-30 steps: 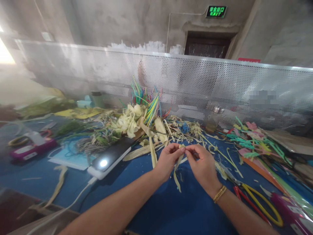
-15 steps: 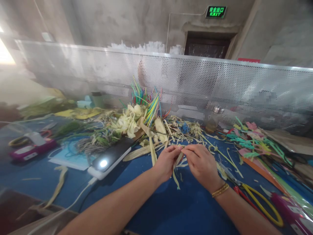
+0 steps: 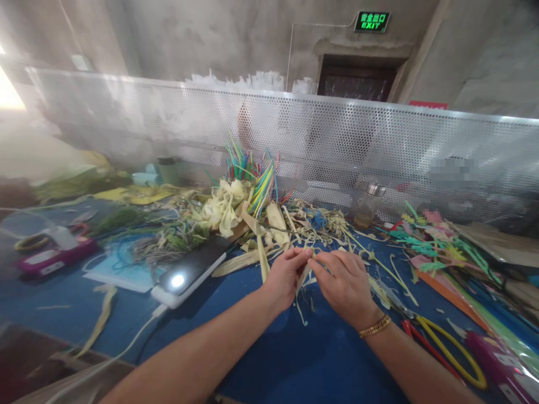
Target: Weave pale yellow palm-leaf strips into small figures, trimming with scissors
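Pinching a pale strip (image 3: 301, 279) together, left hand (image 3: 286, 279) and right hand (image 3: 347, 287) above blue table (image 3: 286, 362)

An exit sign (image 3: 372, 22) glows above a door (image 3: 353, 85); a bottle (image 3: 367, 209), seemingly glass, stands before a perforated panel (image 3: 337, 132).

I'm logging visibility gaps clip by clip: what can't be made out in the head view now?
In the head view:
Pale, thin plant-fibre strip: upper part hidden by the bare left hand and bare right hand; the right's grip is unclear.
Purple plastic block, lower right: cut off by the bottom edge.
Red rectangular sign: lower part hidden by the silver perforated metal panel.
Dark brown shape, far left: blurred, cut off by the left edge.
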Demonstrator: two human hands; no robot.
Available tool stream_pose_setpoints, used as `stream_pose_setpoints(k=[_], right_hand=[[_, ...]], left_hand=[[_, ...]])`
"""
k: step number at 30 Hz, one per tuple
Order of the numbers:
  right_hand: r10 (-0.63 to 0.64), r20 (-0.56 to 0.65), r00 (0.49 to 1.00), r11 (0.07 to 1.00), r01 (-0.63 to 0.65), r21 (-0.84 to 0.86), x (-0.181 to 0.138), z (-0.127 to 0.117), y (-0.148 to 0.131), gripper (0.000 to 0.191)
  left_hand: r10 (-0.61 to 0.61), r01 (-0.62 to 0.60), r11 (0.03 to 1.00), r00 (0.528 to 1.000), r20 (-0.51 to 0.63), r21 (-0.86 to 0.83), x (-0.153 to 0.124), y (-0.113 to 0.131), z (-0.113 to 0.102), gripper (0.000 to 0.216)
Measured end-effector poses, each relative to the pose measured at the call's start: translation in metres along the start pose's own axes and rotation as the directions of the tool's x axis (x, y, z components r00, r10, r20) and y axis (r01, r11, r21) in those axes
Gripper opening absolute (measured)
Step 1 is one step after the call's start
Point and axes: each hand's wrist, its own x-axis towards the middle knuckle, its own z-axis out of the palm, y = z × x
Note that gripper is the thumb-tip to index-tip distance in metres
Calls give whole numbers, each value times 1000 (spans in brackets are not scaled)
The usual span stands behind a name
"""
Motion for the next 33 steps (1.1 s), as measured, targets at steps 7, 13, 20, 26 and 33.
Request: stream_pose_setpoints(k=[7, 13, 20, 26, 33], right_hand=[[42, 14, 999, 999, -42, 9, -1, -1, -1, 16], [290, 6, 957, 914, -279, 295, 3, 1, -1, 7], [616, 165, 771, 531, -560, 635, 2, 10, -1, 12], [651, 423, 631, 205, -682, 702, -2, 15, 0, 19], [702, 453, 549, 12, -645, 764, -2, 21, -8, 25]], left_hand=[[10, -10, 999, 1000, 16, 34, -3, 4, 3, 28], [51, -55, 992, 998, 35, 116, -2, 2, 1, 28], [279, -305, 858, 952, 125, 413, 2, 5, -1, 22], [346, -416, 671, 908, 238, 614, 2, 10, -3, 24], [260, -360, 781, 930, 259, 511, 3, 4, -5, 29]])
